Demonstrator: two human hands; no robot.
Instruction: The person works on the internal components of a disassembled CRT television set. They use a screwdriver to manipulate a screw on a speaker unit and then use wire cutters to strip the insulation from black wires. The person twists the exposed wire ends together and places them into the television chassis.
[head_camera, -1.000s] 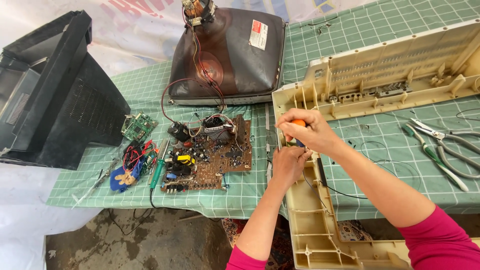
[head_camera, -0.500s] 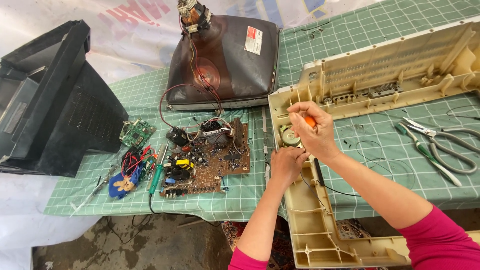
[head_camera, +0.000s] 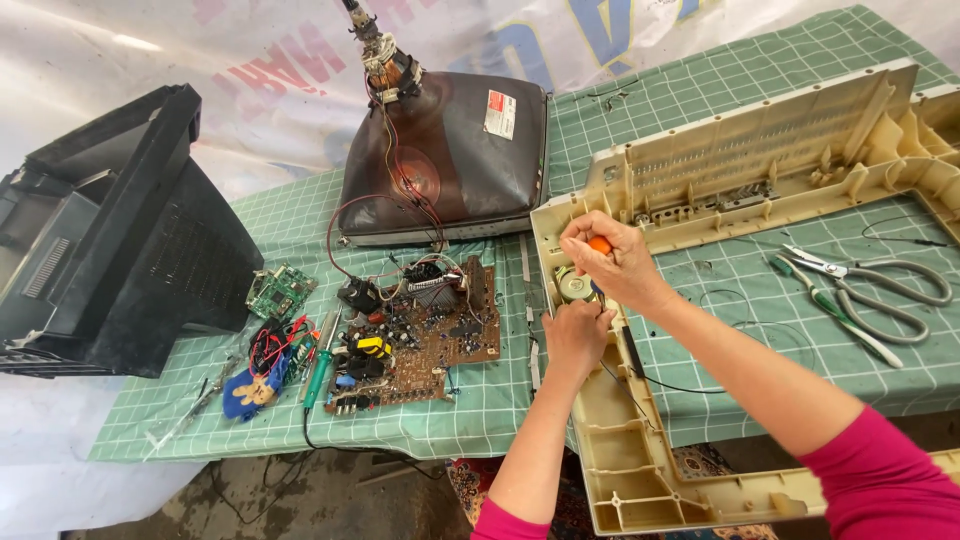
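My right hand (head_camera: 612, 262) is closed around the orange handle of a screwdriver (head_camera: 599, 246), held upright over the left side of a beige plastic television front frame (head_camera: 640, 470). My left hand (head_camera: 575, 335) rests just below it on the frame's left rail, fingers curled near the screwdriver's tip; whether it grips anything I cannot tell. A small round speaker (head_camera: 573, 286) sits in the frame right beside both hands.
A brown circuit board (head_camera: 420, 335) with wires lies left of the frame. Behind it stands a picture tube (head_camera: 450, 160), face down. A black television back cover (head_camera: 120, 260) is at far left. Scissors (head_camera: 880, 285), a green-handled tool (head_camera: 320, 360) and a small green board (head_camera: 278, 290) lie about.
The view shifted slightly, so the table things sit lower in the picture. My right hand with the screwdriver rose a little above the frame; my left hand stayed on the rail.
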